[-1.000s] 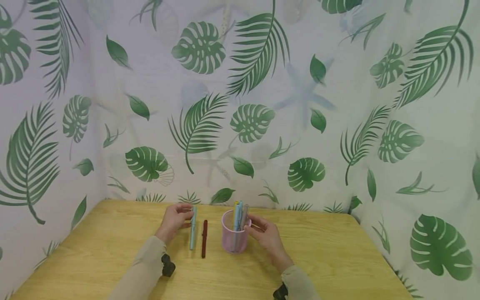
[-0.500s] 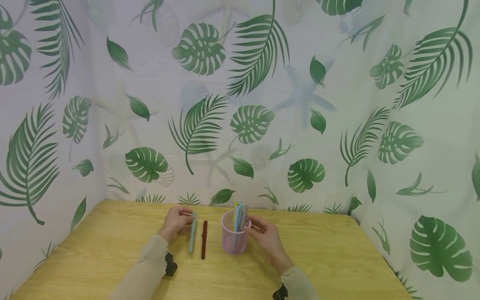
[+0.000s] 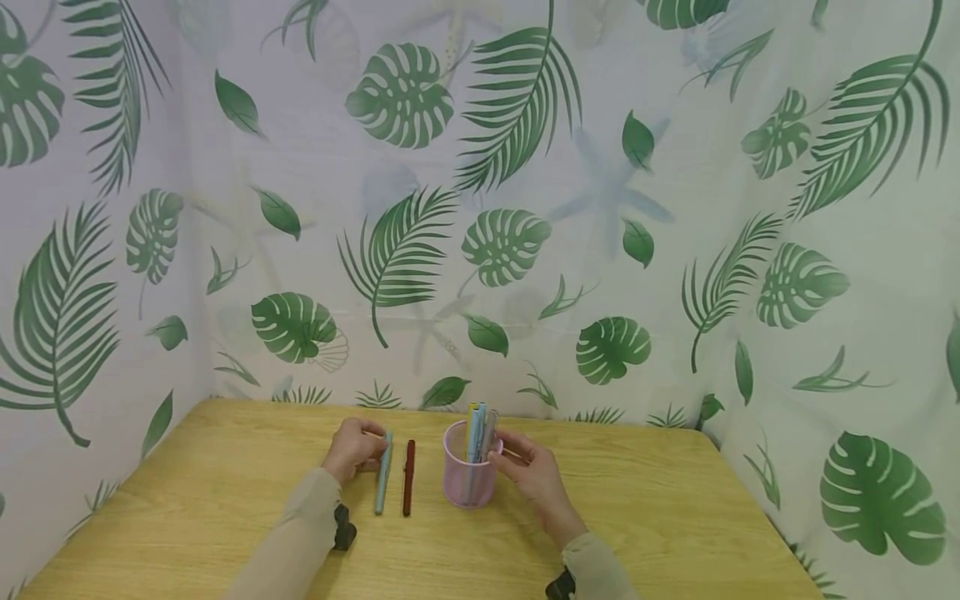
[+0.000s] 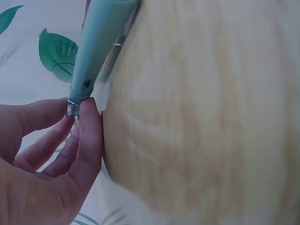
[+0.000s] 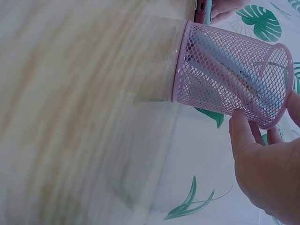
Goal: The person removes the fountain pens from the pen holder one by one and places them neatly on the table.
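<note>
My left hand (image 3: pixel 356 450) pinches the upper end of a light teal pen (image 3: pixel 382 487) between thumb and fingers. In the left wrist view the fingertips close on the metal-coloured end of that pen (image 4: pixel 96 47). Beside it on the table lies a dark red pen (image 3: pixel 408 479), roughly parallel. A pink mesh pen holder (image 3: pixel 456 483) stands upright to the right, with several pens (image 3: pixel 477 433) in it. My right hand (image 3: pixel 538 482) grips the holder near its rim from the right; the right wrist view has the fingers against the mesh wall.
The wooden table (image 3: pixel 637 508) reaches back to a white curtain (image 3: pixel 525 367) printed with green leaves. This curtain also hangs along the left and right sides. A dark wrist device (image 3: pixel 343 527) sits on the left sleeve.
My left hand has moved slightly towards me, and the teal pen has slid the same way, its lower end shifting a little left. The right hand and pen holder stay put.
</note>
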A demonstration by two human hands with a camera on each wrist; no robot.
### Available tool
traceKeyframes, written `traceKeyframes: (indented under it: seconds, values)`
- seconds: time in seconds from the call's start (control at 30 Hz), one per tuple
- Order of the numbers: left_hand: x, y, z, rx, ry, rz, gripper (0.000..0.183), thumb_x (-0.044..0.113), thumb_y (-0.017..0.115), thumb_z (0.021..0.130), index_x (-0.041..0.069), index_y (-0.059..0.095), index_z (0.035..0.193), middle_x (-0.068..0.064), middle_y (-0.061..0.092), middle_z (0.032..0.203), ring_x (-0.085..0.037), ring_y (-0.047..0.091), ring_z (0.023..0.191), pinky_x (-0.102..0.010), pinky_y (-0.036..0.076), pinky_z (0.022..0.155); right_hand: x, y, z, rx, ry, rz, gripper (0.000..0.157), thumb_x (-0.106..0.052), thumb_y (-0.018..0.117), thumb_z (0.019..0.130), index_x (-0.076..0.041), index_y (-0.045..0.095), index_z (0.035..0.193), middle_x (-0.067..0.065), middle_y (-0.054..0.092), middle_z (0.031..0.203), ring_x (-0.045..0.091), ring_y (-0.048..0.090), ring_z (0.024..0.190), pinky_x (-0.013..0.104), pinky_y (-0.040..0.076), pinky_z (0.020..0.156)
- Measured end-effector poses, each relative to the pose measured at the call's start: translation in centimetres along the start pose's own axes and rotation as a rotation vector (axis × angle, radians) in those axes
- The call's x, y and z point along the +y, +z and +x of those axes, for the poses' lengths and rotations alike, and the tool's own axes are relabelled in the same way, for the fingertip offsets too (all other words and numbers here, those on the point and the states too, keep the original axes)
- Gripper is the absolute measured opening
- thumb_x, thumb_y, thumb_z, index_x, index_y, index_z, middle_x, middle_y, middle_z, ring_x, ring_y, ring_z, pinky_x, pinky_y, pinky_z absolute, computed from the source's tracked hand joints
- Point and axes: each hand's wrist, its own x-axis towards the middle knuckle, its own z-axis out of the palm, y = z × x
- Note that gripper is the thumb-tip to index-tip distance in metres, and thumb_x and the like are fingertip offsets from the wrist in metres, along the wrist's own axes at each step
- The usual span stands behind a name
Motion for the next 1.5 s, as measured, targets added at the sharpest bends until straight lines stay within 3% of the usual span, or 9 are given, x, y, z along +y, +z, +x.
traceKeyframes:
  seconds: [0.67, 1.5]
  values:
    - [0.13, 0.55, 0.41, 0.037, 0.013, 0.109, 0.021, -0.006, 0.065, 0.085, -0.008, 0.068, 0.106, -0.013, 0.069, 0.082, -0.016, 0.062, 0.066, -0.029, 0.057, 0.054, -0.13, -0.07, -0.17, 0.001, -0.006, 0.013, 0.045, -0.014, 0.069, 0.092, 0.001, 0.058, 0.133, 0.024, 0.055, 0.138, 0.039, 0.056, 0.125, 0.040, 0.051, 0.099]
    - [0.13, 0.38, 0.18, 0.016, -0.032, 0.089, 0.023, -0.007, 0.064, 0.086, -0.009, 0.066, 0.109, -0.011, 0.064, 0.082, -0.016, 0.061, 0.065, -0.030, 0.058, 0.056, -0.24, 0.04, -0.30, 0.002, 0.006, 0.009, 0.044, -0.015, 0.069, 0.092, -0.002, 0.059, 0.133, 0.022, 0.056, 0.137, 0.037, 0.058, 0.123, 0.041, 0.051, 0.100]
